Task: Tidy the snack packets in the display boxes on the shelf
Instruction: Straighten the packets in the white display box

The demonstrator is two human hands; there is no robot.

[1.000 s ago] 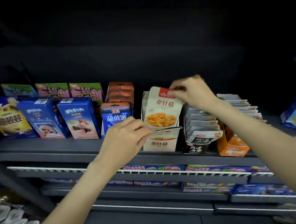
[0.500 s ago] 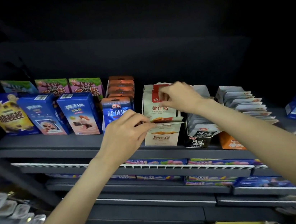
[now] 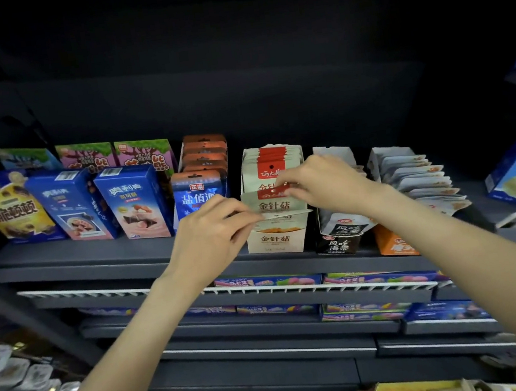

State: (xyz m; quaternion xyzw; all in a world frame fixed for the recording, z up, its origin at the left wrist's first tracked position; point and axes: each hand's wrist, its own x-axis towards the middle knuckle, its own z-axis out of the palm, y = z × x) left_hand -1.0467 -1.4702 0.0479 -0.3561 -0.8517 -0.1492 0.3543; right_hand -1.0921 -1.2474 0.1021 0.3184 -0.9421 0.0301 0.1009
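Near field: left hand (image 3: 214,237) reaches in from the lower left, fingers curled, fingertips at the left edge of the front packet (image 3: 276,204) near its lower corner. It looks like a light pinch, though the contact itself is partly hidden by the knuckles.

Right hand (image 3: 324,183) comes in from the lower right, thumb and fingers pinching the red top strip of the same packet, at the header.

Packet location: front of the cream display box (image 3: 277,238), mid-shelf, standing roughly upright and partly sunk into the box opening, just ahead of the packet row (image 3: 270,161) behind it.

Handling judgement: thin flat sachet, light, flexible film. It should bend if pushed from one end, so support at two edges suits it. The film is probably slick, so the stiffer sealed header and side seam are the best places to hold. Contents look soft; low breakage risk, but creasing is possible.

Mid field: dark seaweed box (image 3: 338,243) just to the right, touching or nearly so. Blue packet stack (image 3: 199,196) to the left.

Far: shelf (image 3: 77,255) back wall dark, detail not resolvable.
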